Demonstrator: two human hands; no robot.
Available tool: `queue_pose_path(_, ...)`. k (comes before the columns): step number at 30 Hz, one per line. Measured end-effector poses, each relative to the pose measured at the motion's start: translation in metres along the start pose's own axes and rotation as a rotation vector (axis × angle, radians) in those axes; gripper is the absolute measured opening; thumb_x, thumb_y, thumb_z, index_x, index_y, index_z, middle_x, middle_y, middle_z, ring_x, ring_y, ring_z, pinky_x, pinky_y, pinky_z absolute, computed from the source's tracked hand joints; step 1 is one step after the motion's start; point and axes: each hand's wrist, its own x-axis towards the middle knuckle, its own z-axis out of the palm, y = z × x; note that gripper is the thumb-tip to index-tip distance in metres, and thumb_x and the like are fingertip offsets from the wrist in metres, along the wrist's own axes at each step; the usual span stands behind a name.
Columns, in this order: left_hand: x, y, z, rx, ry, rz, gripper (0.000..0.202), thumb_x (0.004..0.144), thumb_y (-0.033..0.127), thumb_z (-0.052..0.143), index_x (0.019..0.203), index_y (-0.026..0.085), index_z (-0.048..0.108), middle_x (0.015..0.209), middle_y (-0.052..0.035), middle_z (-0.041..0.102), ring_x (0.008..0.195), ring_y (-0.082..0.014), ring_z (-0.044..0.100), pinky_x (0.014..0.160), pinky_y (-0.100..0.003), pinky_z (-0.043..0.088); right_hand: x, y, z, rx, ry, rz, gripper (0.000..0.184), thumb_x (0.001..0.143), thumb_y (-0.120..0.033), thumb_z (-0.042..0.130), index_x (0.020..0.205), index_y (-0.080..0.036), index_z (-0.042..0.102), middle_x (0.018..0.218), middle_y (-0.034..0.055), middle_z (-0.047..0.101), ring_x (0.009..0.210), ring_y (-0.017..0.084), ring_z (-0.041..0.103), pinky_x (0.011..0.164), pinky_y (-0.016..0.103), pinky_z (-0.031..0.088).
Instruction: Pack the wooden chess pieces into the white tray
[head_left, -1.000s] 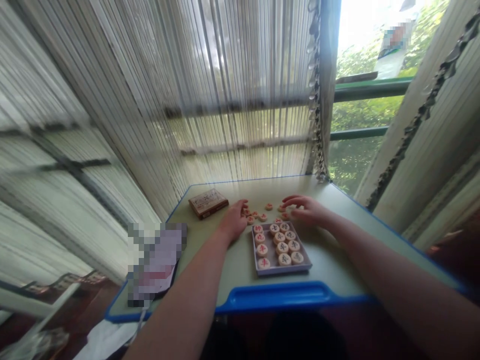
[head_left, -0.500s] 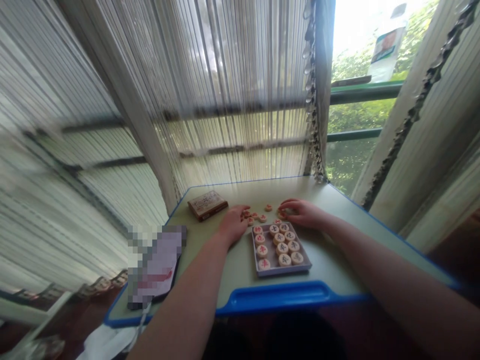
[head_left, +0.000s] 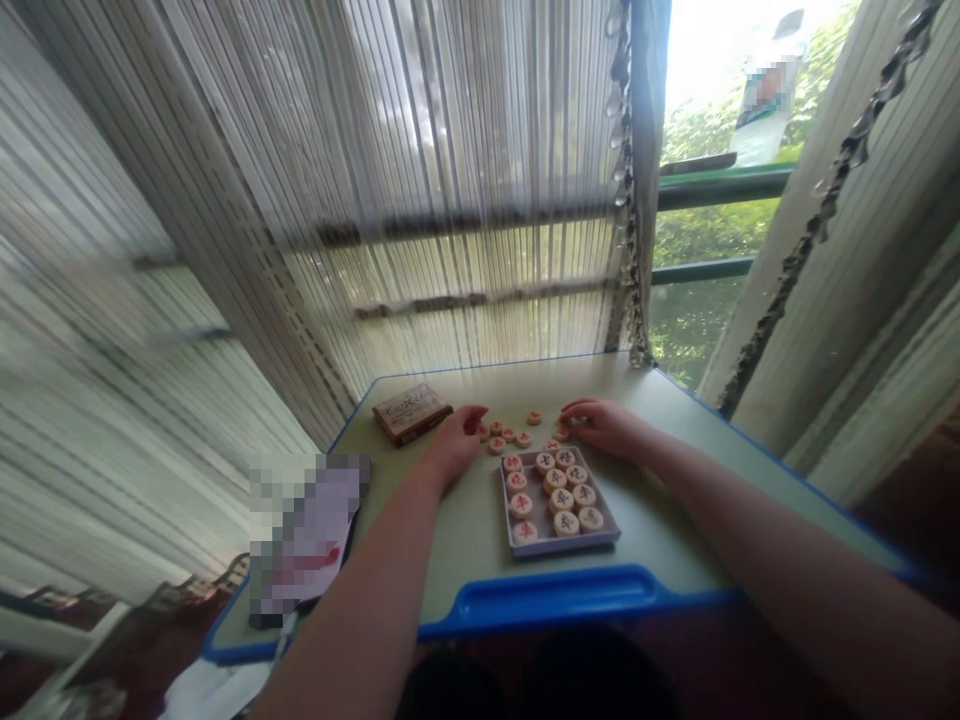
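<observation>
Several round wooden Chinese chess pieces with red characters [head_left: 523, 439] lie loose between my hands, behind a shallow box. My left hand [head_left: 456, 442] is at the left end of this group, its fingers bent but apart, beside a piece [head_left: 483, 434]. On the other side, the fingertips of my right hand [head_left: 604, 428] are on a red-marked piece [head_left: 561, 432], partly covered by the fingers. The open white box [head_left: 566, 546] holds a column of red pieces [head_left: 521, 505] on the left and two columns of black pieces [head_left: 565, 523] on the right.
A brown printed box lid [head_left: 412, 412] rests at the table's back left. Along the left edge lies a blurred-out flat device [head_left: 319, 540] with a white cable. The pale table [head_left: 465, 540] has a blue rim. String curtains [head_left: 480, 130] hang behind it.
My left hand has shifted left, so more of the loose red pieces show. My right hand stays at the same piece. The view has tilted slightly.
</observation>
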Motion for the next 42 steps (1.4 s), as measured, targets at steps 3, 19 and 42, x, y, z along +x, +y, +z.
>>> queue_pose_path(3,0.002,-0.001,-0.002,-0.086,0.054,-0.046,0.047,0.055,-0.006,0.047,0.095,0.013,0.063,0.098,-0.0062,0.067,0.091,-0.0152,0.063,0.089,-0.031,0.048,0.001,0.002,0.001,-0.004,0.011,-0.003,0.022,0.074,-0.015,0.051,0.087,-0.021,0.068,0.1,0.0049,0.068,0.089,0.018,0.063,0.084,0.03,0.048)
queue_pose_path(19,0.0,0.007,-0.002,0.022,0.06,-0.045,0.039,0.058,-0.005,0.05,0.088,0.013,0.066,0.084,-0.0037,0.07,0.08,-0.014,0.064,0.082,-0.028,0.051,0.001,0.005,0.004,0.104,0.001,0.151,0.047,0.074,-0.019,0.058,0.12,-0.022,0.049,0.095,0.005,0.068,0.073,0.015,0.062,0.071,0.031,0.051)
queue_pose_path(42,-0.011,0.02,0.0,0.425,0.038,0.029,0.033,0.083,0.039,0.045,0.089,0.014,0.065,0.089,-0.0097,0.068,0.078,-0.0176,0.061,0.071,-0.027,0.045,0.003,0.002,0.004,-0.021,-0.039,0.169,0.026,0.075,-0.03,0.058,0.096,-0.017,0.067,0.093,0.0091,0.065,0.084,0.021,0.059,0.08,0.034,0.047)
